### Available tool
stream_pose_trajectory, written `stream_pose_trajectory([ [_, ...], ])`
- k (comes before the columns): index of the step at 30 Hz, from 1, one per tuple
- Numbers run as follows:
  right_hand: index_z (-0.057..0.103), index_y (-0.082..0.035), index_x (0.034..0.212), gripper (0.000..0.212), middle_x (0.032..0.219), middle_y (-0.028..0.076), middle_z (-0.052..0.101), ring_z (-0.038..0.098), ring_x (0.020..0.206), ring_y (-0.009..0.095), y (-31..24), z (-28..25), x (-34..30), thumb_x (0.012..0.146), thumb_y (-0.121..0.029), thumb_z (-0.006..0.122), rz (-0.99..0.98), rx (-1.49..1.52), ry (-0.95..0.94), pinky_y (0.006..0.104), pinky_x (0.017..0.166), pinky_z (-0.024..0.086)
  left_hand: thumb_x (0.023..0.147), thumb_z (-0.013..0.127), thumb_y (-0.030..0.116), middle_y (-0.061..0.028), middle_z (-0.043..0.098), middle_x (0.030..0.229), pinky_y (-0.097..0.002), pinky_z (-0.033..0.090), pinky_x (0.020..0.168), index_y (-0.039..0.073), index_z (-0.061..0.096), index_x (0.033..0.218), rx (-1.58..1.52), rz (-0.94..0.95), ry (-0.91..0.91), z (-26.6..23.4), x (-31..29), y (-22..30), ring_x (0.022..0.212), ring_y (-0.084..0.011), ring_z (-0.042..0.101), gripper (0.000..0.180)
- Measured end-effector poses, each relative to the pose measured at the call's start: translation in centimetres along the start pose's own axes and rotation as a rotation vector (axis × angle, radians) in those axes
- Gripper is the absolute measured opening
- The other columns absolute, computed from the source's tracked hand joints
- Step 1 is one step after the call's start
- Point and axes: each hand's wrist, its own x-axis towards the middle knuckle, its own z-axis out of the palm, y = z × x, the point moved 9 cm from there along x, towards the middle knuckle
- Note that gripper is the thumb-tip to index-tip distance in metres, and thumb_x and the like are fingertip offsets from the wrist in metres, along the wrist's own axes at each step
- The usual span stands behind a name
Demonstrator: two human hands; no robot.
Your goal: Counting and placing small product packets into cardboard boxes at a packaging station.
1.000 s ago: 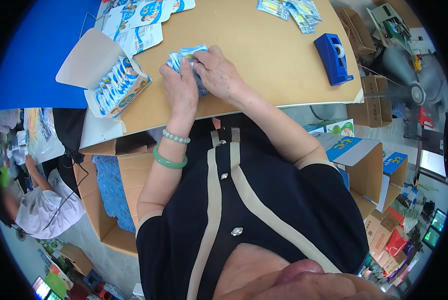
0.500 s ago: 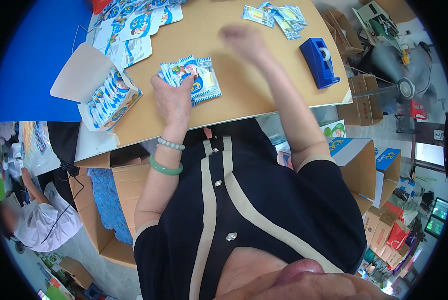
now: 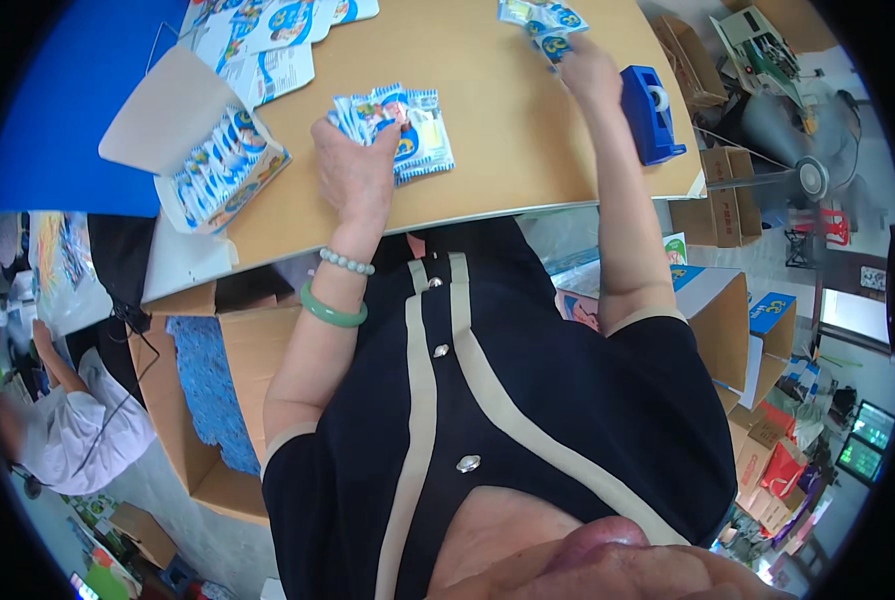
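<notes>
Packets [image 3: 426, 135]: blue-and-white bundle, clamped between thumb and fingers of the left hand [image 3: 356, 180], over the table [image 3: 478, 100].
Right hand [image 3: 590, 78]: farther right of this grip, at the loose packets [image 3: 556, 17]; blurred, so I cannot tell if its fingers are closed.
Dispenser [image 3: 648, 125]: blue, just beside that hand.
Box [image 3: 260, 187]: left of the grip, open, holding similar packets [image 3: 218, 170].
</notes>
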Motion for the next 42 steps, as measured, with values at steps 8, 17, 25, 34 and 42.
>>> stream_pose_trajectory([
  [8,0.066,-0.006,0.112,0.030,0.108,0.016,0.069,0.065,0.096,0.030,0.6,5.6,-4.1,0.088,-0.020,0.055,0.142,0.882,-0.405,0.0360,0.088,0.049,0.070,0.083,0.038,-0.0179,0.062,0.107,-0.0472,0.049,0.085,0.000,0.046,0.114,-0.013,0.050,0.005,0.4,0.0,-1.4,0.102,-0.0367,0.062,0.068],
  [17,0.065,-0.004,0.116,0.043,0.108,0.016,0.070,0.066,0.103,0.030,-4.7,-0.1,-8.0,0.082,-0.029,0.066,0.041,-0.065,-0.102,0.0403,0.090,0.049,0.071,0.082,0.038,-0.0174,0.062,0.107,-0.0467,0.049,0.084,0.000,0.046,0.113,-0.028,0.023,0.007,-0.3,-0.3,-2.3,0.101,-0.0349,0.063,0.068],
  [25,0.065,-0.003,0.108,0.032,0.091,0.012,0.070,0.066,0.085,0.023,0.5,5.7,-8.9,0.081,-0.020,0.068,0.189,0.354,-0.341,0.0339,0.078,0.050,0.071,0.083,0.037,-0.0177,0.062,0.106,-0.0466,0.049,0.085,-0.001,0.045,0.113,-0.018,0.024,-0.008,0.1,-0.4,-1.9,0.101,-0.0345,0.063,0.068],
  [34,0.067,-0.002,0.099,0.027,0.082,0.010,0.066,0.065,0.082,0.023,-5.6,4.6,-7.6,0.081,-0.022,0.068,-0.097,0.394,-0.106,0.0341,0.077,0.049,0.071,0.082,0.036,-0.0176,0.063,0.105,-0.0466,0.050,0.084,-0.001,0.046,0.112,-0.022,0.018,-0.014,0.4,-0.5,-1.4,0.099,-0.0350,0.064,0.066],
  [42,0.063,-0.005,0.103,0.036,0.104,0.017,0.066,0.065,0.096,0.033,-8.9,3.2,-9.4,0.079,-0.030,0.068,-0.179,-0.025,-0.179,0.0419,0.086,0.050,0.070,0.083,0.036,-0.0175,0.064,0.104,-0.0460,0.050,0.083,-0.001,0.046,0.112,0.017,0.060,0.040,0.5,-0.7,-0.5,0.098,-0.0337,0.064,0.067],
])
